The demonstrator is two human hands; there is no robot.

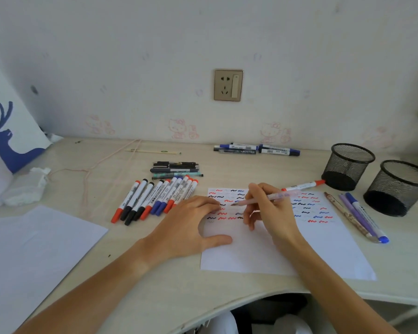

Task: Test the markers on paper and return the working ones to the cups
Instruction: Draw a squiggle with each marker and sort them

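Pink pen (263, 199) in the right hand (270, 213), fingers pinched tight around the barrel, tip down on the test paper (287, 249) among rows of red, blue and black squiggles. That grip is firmly closed on the pen. Over on the other side, the left hand (188, 227) lies flat with fingers spread, pressing the sheet's left edge against the bench (155, 280); nothing held there.

Left of the sheet, a fanned row of markers (155, 198) with red, black and blue caps lies side by side. Behind them, a small cluster of dark pens (176, 169). Farther back near the wall, several blue markers (256, 149) rest together.

On the right, two black mesh cups (348, 165) stand upright, near each other, and what shows of their insides holds nothing. A red-capped marker (303, 185) lies with its cap end touching the nearer-to-wall cup's base. Just right of the paper, three pens (360, 218) lie parallel, one blue-capped.

A blank sheet (34, 249) sits at far left, a crumpled tissue (27, 186) behind it.
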